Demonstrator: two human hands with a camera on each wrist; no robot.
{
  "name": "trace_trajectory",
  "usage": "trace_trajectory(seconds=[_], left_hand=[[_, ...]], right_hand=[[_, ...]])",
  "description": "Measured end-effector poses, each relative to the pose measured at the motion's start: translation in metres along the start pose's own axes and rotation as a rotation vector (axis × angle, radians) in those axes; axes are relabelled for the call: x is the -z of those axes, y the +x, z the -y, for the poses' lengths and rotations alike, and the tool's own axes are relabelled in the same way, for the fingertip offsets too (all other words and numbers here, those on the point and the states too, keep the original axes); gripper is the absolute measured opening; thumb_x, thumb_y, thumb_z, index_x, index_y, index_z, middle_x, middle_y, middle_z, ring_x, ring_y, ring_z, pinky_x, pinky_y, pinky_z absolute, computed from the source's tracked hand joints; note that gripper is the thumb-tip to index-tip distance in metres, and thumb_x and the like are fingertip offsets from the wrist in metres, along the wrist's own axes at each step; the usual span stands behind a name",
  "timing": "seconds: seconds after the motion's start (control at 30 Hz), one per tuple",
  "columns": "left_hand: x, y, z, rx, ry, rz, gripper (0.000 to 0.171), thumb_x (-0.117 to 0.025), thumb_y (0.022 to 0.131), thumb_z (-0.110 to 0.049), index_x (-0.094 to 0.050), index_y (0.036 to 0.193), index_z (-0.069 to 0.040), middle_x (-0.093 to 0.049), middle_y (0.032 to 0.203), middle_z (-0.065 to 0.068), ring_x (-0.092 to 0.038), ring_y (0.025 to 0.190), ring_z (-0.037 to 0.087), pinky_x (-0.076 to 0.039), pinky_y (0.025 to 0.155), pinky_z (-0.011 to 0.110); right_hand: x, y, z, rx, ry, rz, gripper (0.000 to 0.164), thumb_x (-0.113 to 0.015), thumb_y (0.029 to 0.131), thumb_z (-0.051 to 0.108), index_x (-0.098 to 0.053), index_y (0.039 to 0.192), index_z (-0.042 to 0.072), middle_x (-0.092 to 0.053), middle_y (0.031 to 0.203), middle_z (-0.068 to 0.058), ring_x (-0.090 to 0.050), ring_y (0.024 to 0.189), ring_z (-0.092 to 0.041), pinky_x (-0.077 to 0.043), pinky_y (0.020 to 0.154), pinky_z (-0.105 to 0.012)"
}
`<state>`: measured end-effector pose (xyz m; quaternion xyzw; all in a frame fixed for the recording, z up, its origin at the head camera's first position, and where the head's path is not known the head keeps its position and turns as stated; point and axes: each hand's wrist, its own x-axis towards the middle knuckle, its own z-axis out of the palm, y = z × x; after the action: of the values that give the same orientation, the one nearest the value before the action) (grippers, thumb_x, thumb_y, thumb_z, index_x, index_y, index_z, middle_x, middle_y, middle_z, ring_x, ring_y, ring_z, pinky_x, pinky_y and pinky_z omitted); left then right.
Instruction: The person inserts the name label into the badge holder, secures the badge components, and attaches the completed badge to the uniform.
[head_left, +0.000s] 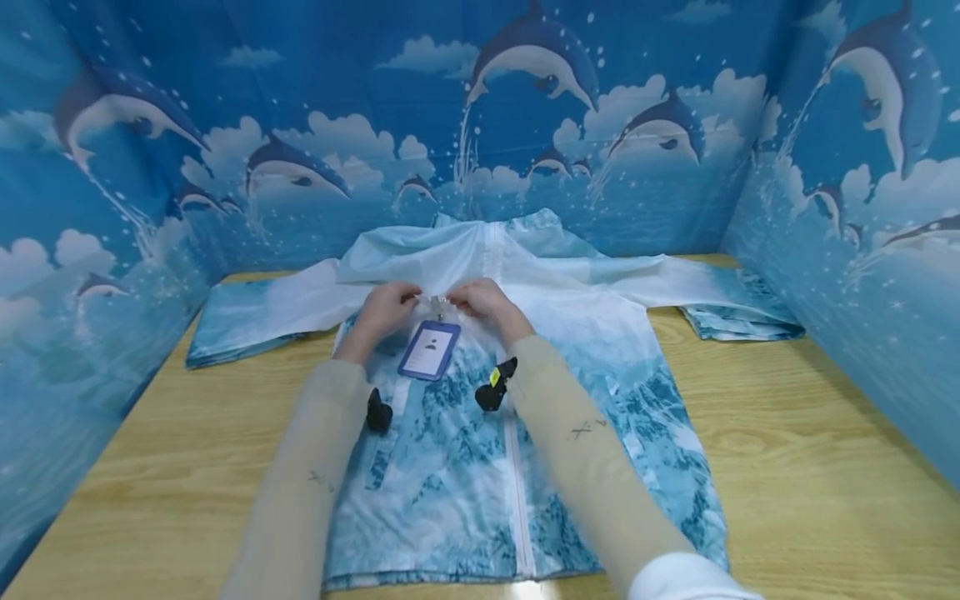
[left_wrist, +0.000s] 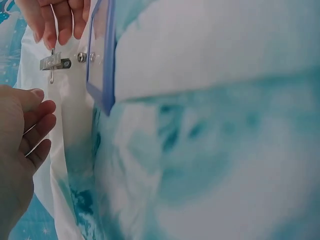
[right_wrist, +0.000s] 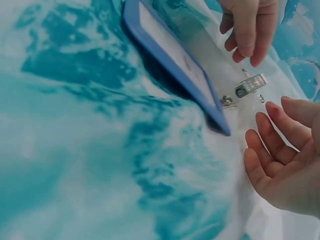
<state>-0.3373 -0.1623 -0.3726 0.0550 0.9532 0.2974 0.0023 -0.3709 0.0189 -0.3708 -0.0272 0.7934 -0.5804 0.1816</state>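
Observation:
A white and teal jacket (head_left: 450,500) lies spread out, its front zipper (head_left: 516,483) running down the middle. On its chest rests a badge holder (head_left: 429,350) with a blue frame and a white card. A metal badge clip (left_wrist: 55,62) sits at the holder's top, on the white fabric. My left hand (head_left: 387,312) is just left of the clip and my right hand (head_left: 483,302) just right of it. In the right wrist view a gap shows between the clip (right_wrist: 251,85) and the right hand (right_wrist: 287,155). Both hands have loosely bent fingers and hold nothing.
The jacket's sleeves stretch out to both sides, the left sleeve (head_left: 247,315) and the right sleeve (head_left: 742,308) folded at their ends. Beneath is a wooden table (head_left: 825,467). Curtains (head_left: 390,83) printed with dolphins enclose the table at the back and sides.

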Motion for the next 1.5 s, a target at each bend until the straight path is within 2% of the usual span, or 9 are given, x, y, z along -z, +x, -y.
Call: trace_trajectory(seconds=[0.17,0.43,0.67,0.8,0.93,1.03,1.13,1.3,1.5], left_hand=[[0.006,-0.003,0.000,0.027,0.026,0.011,0.034,-0.046,0.098,-0.018,-0.053,0.129,-0.006,-0.054,0.127,0.014,-0.048,0.118,0.031,-0.039,0.095,0.047],[0.014,-0.010,0.004,0.024,0.149,0.034,0.038,-0.047,0.098,-0.020,-0.049,0.132,-0.004,-0.050,0.130,0.017,-0.045,0.121,0.035,-0.038,0.096,0.050],[0.020,-0.019,0.011,-0.054,0.259,0.097,0.041,-0.048,0.097,-0.020,-0.046,0.133,0.000,-0.050,0.129,0.021,-0.044,0.119,0.037,-0.036,0.096,0.051],[0.024,-0.020,0.017,-0.096,0.362,0.136,0.044,-0.048,0.097,-0.021,-0.044,0.134,0.002,-0.048,0.131,0.022,-0.042,0.121,0.038,-0.033,0.099,0.051],[0.026,-0.023,0.024,-0.086,0.412,0.168,0.046,-0.048,0.097,-0.023,-0.042,0.136,0.002,-0.046,0.133,0.023,-0.040,0.123,0.039,-0.029,0.100,0.052],[0.026,-0.025,0.028,-0.046,0.408,0.204,0.048,-0.046,0.098,-0.025,-0.040,0.137,0.002,-0.044,0.134,0.023,-0.037,0.125,0.040,-0.027,0.101,0.054],[0.025,-0.027,0.030,-0.022,0.402,0.229,0.050,-0.047,0.097,-0.028,-0.040,0.137,0.001,-0.043,0.135,0.024,-0.036,0.125,0.040,-0.025,0.102,0.055],[0.022,-0.028,0.030,0.012,0.404,0.257,0.056,-0.050,0.095,-0.035,-0.039,0.138,0.000,-0.041,0.136,0.024,-0.033,0.127,0.041,-0.024,0.102,0.055],[0.021,-0.027,0.030,0.053,0.402,0.278,0.059,-0.048,0.095,-0.038,-0.037,0.139,0.000,-0.038,0.138,0.025,-0.030,0.128,0.042,-0.022,0.102,0.057]], right_hand=[[0.010,-0.007,0.010,0.051,-0.085,-0.004,0.034,-0.051,0.096,0.028,-0.063,0.115,0.003,-0.062,0.110,-0.011,-0.056,0.104,-0.023,-0.043,0.090,-0.035],[0.039,-0.019,0.019,0.184,-0.428,-0.022,0.047,-0.044,0.098,0.038,-0.050,0.132,0.007,-0.051,0.131,-0.010,-0.045,0.121,-0.025,-0.038,0.097,-0.040],[0.072,-0.035,0.015,0.240,-0.611,-0.033,0.050,-0.043,0.098,0.037,-0.042,0.138,0.007,-0.041,0.141,-0.010,-0.034,0.130,-0.027,-0.031,0.102,-0.042],[0.094,-0.044,0.013,0.224,-0.738,-0.044,0.053,-0.042,0.098,0.039,-0.037,0.142,0.009,-0.035,0.145,-0.010,-0.028,0.134,-0.029,-0.025,0.105,-0.048],[0.115,-0.051,0.006,0.205,-0.907,-0.028,0.057,-0.043,0.097,0.042,-0.035,0.143,0.010,-0.031,0.146,-0.012,-0.023,0.135,-0.032,-0.018,0.105,-0.054],[0.129,-0.058,-0.001,0.155,-1.040,0.050,0.061,-0.045,0.095,0.045,-0.034,0.144,0.009,-0.029,0.147,-0.015,-0.021,0.135,-0.034,-0.016,0.105,-0.056],[0.140,-0.066,-0.007,0.058,-1.143,0.160,0.067,-0.046,0.094,0.048,-0.029,0.145,0.009,-0.026,0.148,-0.018,-0.019,0.135,-0.038,-0.015,0.105,-0.058],[0.156,-0.075,-0.020,-0.113,-1.151,0.294,0.075,-0.045,0.092,0.053,-0.019,0.148,0.010,-0.018,0.151,-0.018,-0.014,0.137,-0.039,-0.009,0.105,-0.060],[0.168,-0.074,-0.036,-0.168,-1.120,0.354,0.078,-0.045,0.094,0.049,-0.011,0.149,0.006,-0.007,0.152,-0.022,-0.005,0.138,-0.038,-0.011,0.107,-0.054]])
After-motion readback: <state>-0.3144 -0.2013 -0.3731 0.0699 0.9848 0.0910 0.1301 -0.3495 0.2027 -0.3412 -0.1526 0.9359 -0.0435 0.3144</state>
